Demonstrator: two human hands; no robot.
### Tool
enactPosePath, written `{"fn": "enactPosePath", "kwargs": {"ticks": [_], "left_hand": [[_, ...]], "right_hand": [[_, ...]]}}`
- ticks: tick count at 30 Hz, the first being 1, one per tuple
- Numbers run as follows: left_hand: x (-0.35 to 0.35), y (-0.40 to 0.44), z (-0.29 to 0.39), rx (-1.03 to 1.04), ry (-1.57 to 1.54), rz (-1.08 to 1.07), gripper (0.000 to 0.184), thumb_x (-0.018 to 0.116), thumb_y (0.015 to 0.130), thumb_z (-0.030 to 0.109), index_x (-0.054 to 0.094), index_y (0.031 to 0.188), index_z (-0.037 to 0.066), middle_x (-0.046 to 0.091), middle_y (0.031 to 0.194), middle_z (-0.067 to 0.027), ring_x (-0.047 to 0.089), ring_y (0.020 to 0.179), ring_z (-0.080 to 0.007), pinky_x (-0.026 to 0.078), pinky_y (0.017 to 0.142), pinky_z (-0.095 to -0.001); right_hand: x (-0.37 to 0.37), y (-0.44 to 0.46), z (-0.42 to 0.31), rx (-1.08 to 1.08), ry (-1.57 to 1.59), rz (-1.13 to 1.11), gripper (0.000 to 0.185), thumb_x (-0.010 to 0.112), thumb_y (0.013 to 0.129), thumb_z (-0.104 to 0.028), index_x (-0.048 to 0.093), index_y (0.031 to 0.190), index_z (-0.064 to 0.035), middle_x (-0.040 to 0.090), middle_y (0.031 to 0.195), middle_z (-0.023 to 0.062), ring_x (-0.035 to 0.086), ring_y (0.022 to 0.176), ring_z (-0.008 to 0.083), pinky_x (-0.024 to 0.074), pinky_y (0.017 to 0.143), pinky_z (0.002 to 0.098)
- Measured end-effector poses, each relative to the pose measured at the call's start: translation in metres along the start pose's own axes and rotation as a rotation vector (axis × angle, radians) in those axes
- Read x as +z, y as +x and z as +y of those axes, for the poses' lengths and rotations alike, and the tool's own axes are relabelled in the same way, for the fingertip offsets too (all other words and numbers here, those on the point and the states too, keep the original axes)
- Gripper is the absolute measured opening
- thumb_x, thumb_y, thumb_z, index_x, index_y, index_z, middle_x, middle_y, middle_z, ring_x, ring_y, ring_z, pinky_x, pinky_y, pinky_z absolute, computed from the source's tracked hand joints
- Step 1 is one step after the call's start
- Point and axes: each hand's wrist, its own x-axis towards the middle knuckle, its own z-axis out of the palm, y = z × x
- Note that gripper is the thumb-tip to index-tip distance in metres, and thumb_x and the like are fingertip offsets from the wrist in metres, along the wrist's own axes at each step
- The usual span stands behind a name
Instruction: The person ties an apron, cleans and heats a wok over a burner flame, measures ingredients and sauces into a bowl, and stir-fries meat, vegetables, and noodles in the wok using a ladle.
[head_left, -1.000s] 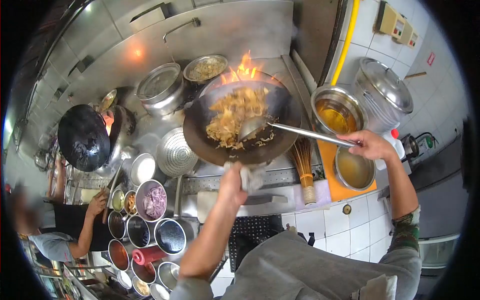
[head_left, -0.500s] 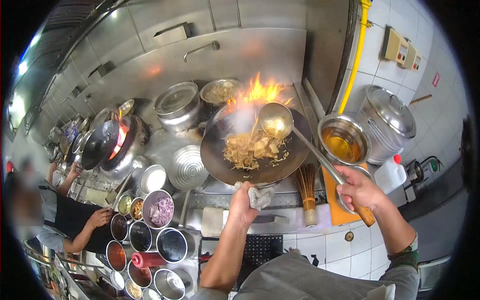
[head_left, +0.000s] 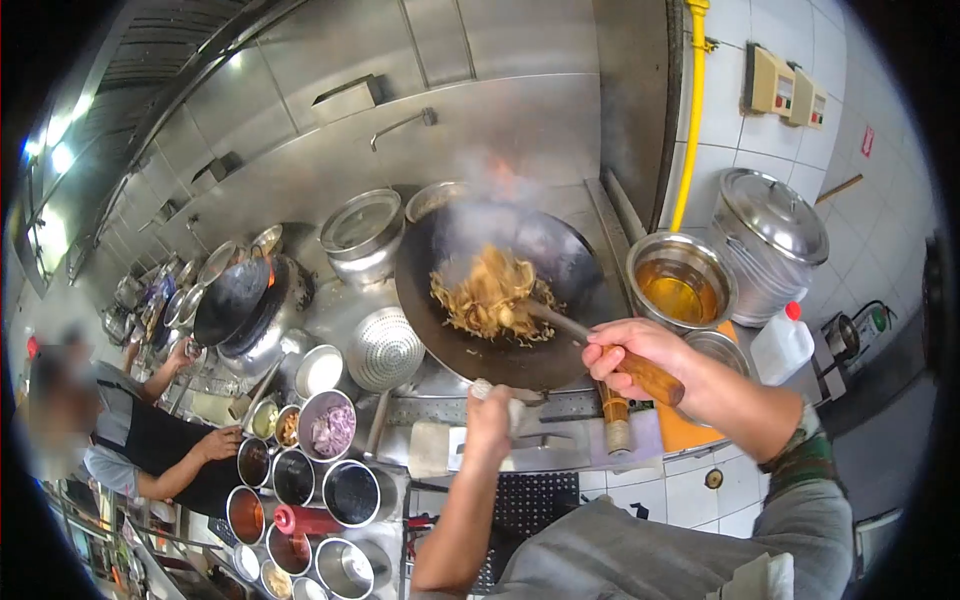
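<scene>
A large black wok (head_left: 572,265) sits over the stove, its near edge low and its far wall raised. Steaming browned noodles (head_left: 485,290) with pale chunks are blurred by motion in its middle. My left hand (head_left: 489,420) is closed round the wok's near rim, with a grey-white cloth (head_left: 515,408) in its grip. My right hand (head_left: 640,350) is wrapped round the wooden handle of a ladle (head_left: 562,322). The ladle's metal shaft slopes down to the left into the wok, and its bowl is hidden among the noodles.
Right of the wok are a steel bowl of oil (head_left: 683,285), a lidded pot (head_left: 770,215) and a white jug (head_left: 783,345). Leftward stand a perforated strainer (head_left: 385,348), chopped onions (head_left: 333,430) and several sauce pots. A co-worker (head_left: 165,465) handles another wok (head_left: 230,300).
My right hand has moved left and brought the ladle from above the wok down into the noodles. The wok is tilted more toward me. The tall flames behind it have shrunk to a faint glow.
</scene>
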Motion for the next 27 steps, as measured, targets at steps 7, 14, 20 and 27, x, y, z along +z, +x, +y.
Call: {"fn": "enactPosePath", "kwargs": {"ticks": [7, 14, 20, 27], "left_hand": [[-0.046, -0.029, -0.008, -0.492, -0.457, -0.051, 0.034, 0.047, 0.086, 0.008, 0.049, 0.117, -0.006, 0.062, 0.109, -0.0207, 0.065, 0.093, -0.0352, 0.057, 0.081, -0.0470], [-0.041, -0.079, 0.008, -0.364, -0.408, 0.107, 0.032, 0.047, 0.088, 0.009, 0.050, 0.116, -0.005, 0.062, 0.105, -0.0194, 0.065, 0.092, -0.0347, 0.057, 0.078, -0.0494], [-0.078, -0.120, 0.008, -0.318, -0.451, 0.133, 0.031, 0.050, 0.086, 0.008, 0.052, 0.113, -0.006, 0.062, 0.103, -0.0193, 0.066, 0.090, -0.0334, 0.057, 0.078, -0.0477], [-0.089, -0.173, 0.045, -0.284, -0.452, 0.120, 0.036, 0.049, 0.086, 0.009, 0.051, 0.118, -0.007, 0.063, 0.109, -0.0214, 0.067, 0.094, -0.0340, 0.058, 0.079, -0.0455]], "right_hand": [[-0.029, -0.009, 0.021, 0.128, 0.162, -0.082, 0.021, 0.047, 0.096, -0.012, 0.048, 0.114, -0.0013, 0.046, 0.083, -0.0010, 0.043, 0.054, -0.0013, 0.0330, 0.036, 0.0183], [-0.031, -0.022, 0.082, -0.007, -0.236, 0.041, 0.029, 0.051, 0.095, -0.010, 0.051, 0.123, -0.0063, 0.048, 0.073, -0.0031, 0.043, 0.052, 0.0034, 0.0391, 0.038, 0.0235], [-0.026, -0.024, 0.082, 0.223, 0.281, -0.268, 0.028, 0.047, 0.098, -0.013, 0.050, 0.123, -0.0009, 0.045, 0.078, -0.0021, 0.041, 0.054, 0.0015, 0.0351, 0.039, 0.0214], [0.013, -0.061, 0.088, 0.181, 0.048, -0.214, 0.033, 0.048, 0.097, -0.013, 0.049, 0.128, 0.0002, 0.044, 0.078, -0.0030, 0.043, 0.054, 0.0004, 0.0351, 0.037, 0.0199]]}}
